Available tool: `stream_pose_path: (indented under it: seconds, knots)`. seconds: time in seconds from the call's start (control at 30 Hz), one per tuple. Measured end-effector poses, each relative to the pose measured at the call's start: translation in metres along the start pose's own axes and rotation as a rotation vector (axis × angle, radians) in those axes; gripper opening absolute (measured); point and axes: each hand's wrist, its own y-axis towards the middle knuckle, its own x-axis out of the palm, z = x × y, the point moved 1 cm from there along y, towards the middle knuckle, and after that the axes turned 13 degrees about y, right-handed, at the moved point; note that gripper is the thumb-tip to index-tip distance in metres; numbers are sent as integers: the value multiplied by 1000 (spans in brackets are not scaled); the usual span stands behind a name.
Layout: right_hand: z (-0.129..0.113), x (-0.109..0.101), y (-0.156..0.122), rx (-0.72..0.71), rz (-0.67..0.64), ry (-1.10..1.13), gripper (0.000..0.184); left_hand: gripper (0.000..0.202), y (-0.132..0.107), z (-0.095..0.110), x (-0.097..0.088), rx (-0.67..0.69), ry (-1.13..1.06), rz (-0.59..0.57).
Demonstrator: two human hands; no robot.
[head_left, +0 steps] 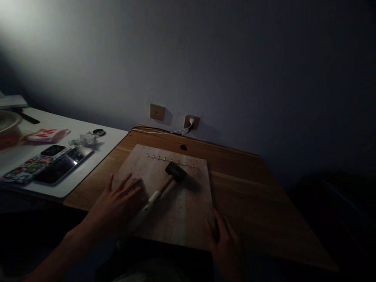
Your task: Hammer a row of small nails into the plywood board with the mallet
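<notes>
A pale wooden board [176,219] lies on the brown desk, with a row of several small metal pins or nails [171,160] along its far side. A mallet [175,172] with a dark head rests on the board, its light handle slanting toward the near left. My left hand [123,199] is over the board's left part, fingers spread, just left of the mallet handle. At the board's near right edge, my right hand [225,239] has its thumb and fingers around the edge; the shadow hides part of this grip.
To the left, a white table [111,145] holds a phone [64,166], a sticker-covered item [29,168], a red-and-white packet [47,135], crumpled plastic [85,139] and a plastic tub [8,129]. Cables run along the wall to a socket [192,122]. The right side is very dark.
</notes>
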Motion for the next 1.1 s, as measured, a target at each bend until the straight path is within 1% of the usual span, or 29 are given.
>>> stream_pose_path:
  seconds: [0.1, 0.2, 0.27, 0.33, 0.4, 0.47, 0.53, 0.63, 0.73, 0.8, 0.87, 0.93, 1.0, 1.1]
  knots:
    - [-23, 15, 8, 0, -55, 120, 44, 38, -7, -30, 5, -62, 19, 2]
    - [-36, 29, 13, -7, -103, 186, 40, 40, -12, -50, 9, -133, -7, -54]
    - [-38, 35, 13, -9, -112, 205, 37, 41, -15, -56, 10, -169, -41, -84]
    - [-36, 39, 11, -13, -112, 211, 34, 42, -17, -58, 10, -175, -71, -89]
    - [-34, 40, 8, -24, -102, 210, 33, 41, -17, -57, 7, -159, -99, -86]
    - [-34, 38, 11, -32, -95, 194, 32, 39, -13, -56, 2, -170, -116, -69]
    - [-35, 35, 24, -44, -116, 184, 29, 39, 0, -58, -4, -193, -120, -53]
    - [-37, 36, 66, -72, -189, 213, 26, 42, 35, -70, -8, -227, -134, -56]
    - [-38, 47, 115, -87, -224, 206, 24, 45, 74, -92, -1, -302, -110, -46]
    - [-41, 59, 136, -108, -244, 184, 23, 53, 91, -106, 10, -376, -49, -79]
    - [-45, 70, 146, -138, -268, 157, 28, 61, 98, -117, 22, -408, -35, -143]
    - [-51, 79, 151, -153, -290, 124, 33, 66, 99, -123, 31, -384, -56, -156]
    - [-56, 87, 159, -138, -298, 82, 35, 66, 101, -127, 35, -331, -99, -107]
    - [-60, 96, 185, -98, -318, 12, 35, 55, 111, -135, 37, -273, -180, -36]
